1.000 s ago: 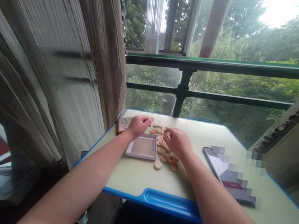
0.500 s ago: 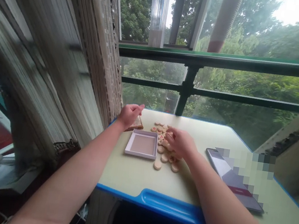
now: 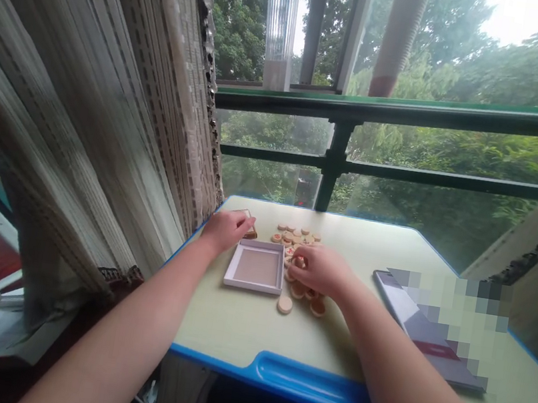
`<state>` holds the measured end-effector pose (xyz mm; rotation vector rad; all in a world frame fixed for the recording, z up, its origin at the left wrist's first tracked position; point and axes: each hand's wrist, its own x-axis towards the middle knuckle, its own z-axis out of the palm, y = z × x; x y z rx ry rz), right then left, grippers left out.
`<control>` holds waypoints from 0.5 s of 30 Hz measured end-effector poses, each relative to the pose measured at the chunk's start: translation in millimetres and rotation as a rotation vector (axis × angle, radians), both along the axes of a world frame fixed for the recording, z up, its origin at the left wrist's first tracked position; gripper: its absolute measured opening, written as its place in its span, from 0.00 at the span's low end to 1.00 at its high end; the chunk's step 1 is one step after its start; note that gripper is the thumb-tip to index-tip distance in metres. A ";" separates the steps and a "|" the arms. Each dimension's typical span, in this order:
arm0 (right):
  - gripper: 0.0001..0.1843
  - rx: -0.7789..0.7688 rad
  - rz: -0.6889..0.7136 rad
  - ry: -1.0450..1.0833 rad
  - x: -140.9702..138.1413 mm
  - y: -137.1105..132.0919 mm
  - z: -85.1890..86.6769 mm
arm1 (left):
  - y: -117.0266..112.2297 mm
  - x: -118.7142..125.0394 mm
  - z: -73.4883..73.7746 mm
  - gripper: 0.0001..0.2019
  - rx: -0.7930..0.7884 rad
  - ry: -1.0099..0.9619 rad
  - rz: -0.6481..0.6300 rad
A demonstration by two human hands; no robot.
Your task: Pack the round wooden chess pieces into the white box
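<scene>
Round wooden Chinese chess pieces, some with red or dark characters, lie in a loose cluster mid-table. Among them is my right hand, its fingers curled down around a wooden piece. A shallow white box tray stands just left of the pieces with its beige inside showing. Behind its left corner my left hand is low over a brown-edged box lid, which it partly covers. The left fingers are folded together, and what they hold, if anything, is hidden.
The pale table has a blue edge with a moulded groove at the front. A dark flat tablet-like device, partly pixelated, lies on the right. Curtains hang at left, and a green railing runs behind.
My left hand has come down from a raised position toward the box lid. My right hand has shifted slightly nearer, its fingers lower among the pieces. The view has tilted slightly.
</scene>
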<state>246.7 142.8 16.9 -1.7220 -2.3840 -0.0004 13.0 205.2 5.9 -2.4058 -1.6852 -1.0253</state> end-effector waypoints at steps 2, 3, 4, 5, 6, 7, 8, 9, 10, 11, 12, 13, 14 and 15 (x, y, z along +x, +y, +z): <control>0.09 -0.006 -0.008 0.000 -0.5 0.4 0.1 | -0.6 -0.7 -1.3 0.24 -0.013 0.020 0.008; 0.08 -0.005 -0.017 0.005 -0.7 0.7 -0.2 | -1.1 -0.9 -1.9 0.24 -0.013 0.015 0.008; 0.08 -0.001 -0.028 0.013 -1.0 1.1 -0.6 | -1.7 -0.6 -2.6 0.24 -0.009 0.007 0.008; 0.07 0.007 -0.039 0.024 -1.2 1.5 -1.0 | -2.4 0.0 -3.3 0.24 -0.002 0.000 0.010; 0.08 0.018 -0.049 0.038 -1.3 1.8 -1.4 | -3.2 1.1 -4.0 0.24 0.004 -0.003 0.012; 0.09 0.030 -0.057 0.055 -1.3 2.1 -1.6 | -4.0 2.6 -4.6 0.24 0.005 -0.003 0.011; 0.10 0.047 -0.059 0.073 -1.2 2.4 -1.6 | -4.9 4.3 -5.0 0.24 0.002 0.000 0.006; 0.11 0.068 -0.049 0.090 -0.8 2.7 -1.4 | -5.7 6.1 -5.3 0.24 -0.004 0.008 -0.004; 0.11 0.090 -0.027 0.108 -0.3 3.0 -1.3 | -6.5 7.9 -5.5 0.24 -0.013 0.020 -0.015; 0.12 0.112 0.003 0.127 0.2 3.3 -1.2 | -7.1 9.4 -5.7 0.24 -0.020 0.036 -0.022; 0.11 0.132 0.037 0.148 0.9 3.7 -1.3 | -7.5 10.5 -5.8 0.23 -0.024 0.052 -0.024; 0.10 0.148 0.068 0.174 1.4 4.1 -1.6 | -7.6 11.3 -6.1 0.23 -0.026 0.068 -0.017; 0.09 0.157 0.090 0.203 1.9 4.6 -2.3 | -7.5 11.7 -6.4 0.22 -0.025 0.082 -0.006; 0.08 0.160 0.100 0.232 2.4 5.1 -3.2 | -7.3 11.8 -6.7 0.22 -0.026 0.094 0.005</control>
